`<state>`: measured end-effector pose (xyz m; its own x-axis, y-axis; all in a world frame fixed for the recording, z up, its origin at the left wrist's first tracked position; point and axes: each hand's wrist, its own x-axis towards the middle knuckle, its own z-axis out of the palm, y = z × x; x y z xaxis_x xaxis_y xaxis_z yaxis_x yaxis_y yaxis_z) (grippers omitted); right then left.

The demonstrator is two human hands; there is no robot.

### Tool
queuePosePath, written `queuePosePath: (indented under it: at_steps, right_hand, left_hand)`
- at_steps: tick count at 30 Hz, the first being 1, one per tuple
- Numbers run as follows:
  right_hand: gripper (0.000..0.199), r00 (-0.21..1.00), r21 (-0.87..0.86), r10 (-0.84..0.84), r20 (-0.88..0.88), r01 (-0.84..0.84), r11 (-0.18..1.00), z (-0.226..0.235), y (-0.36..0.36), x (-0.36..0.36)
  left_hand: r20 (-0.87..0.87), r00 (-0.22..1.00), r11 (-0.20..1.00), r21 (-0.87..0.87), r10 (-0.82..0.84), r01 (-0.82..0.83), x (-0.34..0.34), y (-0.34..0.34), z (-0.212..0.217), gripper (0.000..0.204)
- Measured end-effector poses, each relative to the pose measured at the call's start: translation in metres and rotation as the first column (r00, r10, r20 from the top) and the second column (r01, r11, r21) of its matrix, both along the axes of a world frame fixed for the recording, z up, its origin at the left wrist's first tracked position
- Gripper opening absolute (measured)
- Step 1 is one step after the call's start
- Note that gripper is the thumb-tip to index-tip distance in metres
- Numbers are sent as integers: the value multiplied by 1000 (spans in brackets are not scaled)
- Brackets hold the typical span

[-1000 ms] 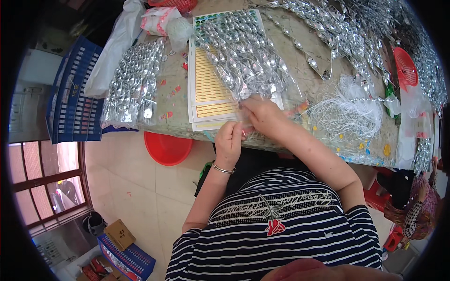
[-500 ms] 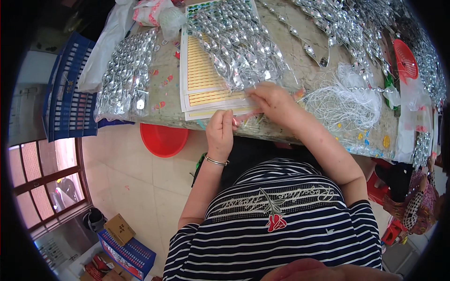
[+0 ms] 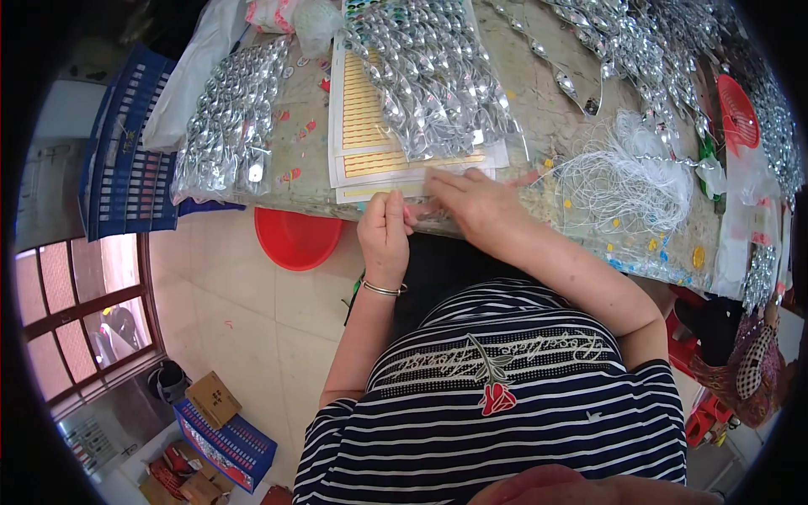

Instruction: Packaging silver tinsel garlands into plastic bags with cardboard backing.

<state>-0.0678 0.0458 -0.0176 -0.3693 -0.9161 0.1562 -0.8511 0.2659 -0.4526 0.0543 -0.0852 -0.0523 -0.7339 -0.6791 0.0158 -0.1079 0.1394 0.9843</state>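
The person sits at the near edge of a table [image 3: 581,97] and works with both hands on a stack of yellow sticker sheets [image 3: 364,118]. The left hand [image 3: 385,234] rests at the near edge of the stack, thumb and forefinger pinched narrowly together; whether anything lies between them cannot be told. A metal bangle [image 3: 384,290] sits on that wrist. The right hand [image 3: 471,204] lies just right of the left hand, fingers stretched flat toward the stack's near right corner and touching it; it grips nothing that can be seen.

On top of the stack, on its far half, lies a clear bag of shiny silver pieces [image 3: 433,76]. A second such bag [image 3: 227,122] lies left of the stack, close to the table's left edge. A bundle of white thread [image 3: 627,181] lies right of the stack, near the right hand. A red basin [image 3: 296,239] stands on the floor below the stack's near left corner, just left of the left hand.
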Motion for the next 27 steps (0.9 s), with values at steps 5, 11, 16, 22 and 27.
queuePosePath:
  at_steps: [5,11,16,22,27]
  right_hand:
    - [45,999,71,-40,13,39,997,5,9,-22]
    - [43,999,-28,-12,32,12,1000,8,21,-29]
    - [34,985,-136,-26,173,50,989,11,33,-28]
    - [29,962,-160,-50,268,96,983,36,74,-28]
    - [41,792,-77,-296,534,394,916,26,93,-32]
  left_hand:
    - [24,998,998,18,54,-55,9,-5,3,33]
    - [29,998,999,15,46,-47,11,-7,3,33]
    - [104,994,1000,-7,-24,25,14,-7,9,31]
    - [-38,990,987,-74,139,-142,36,10,7,25]
    - [-35,949,925,-238,-314,297,16,38,13,17]
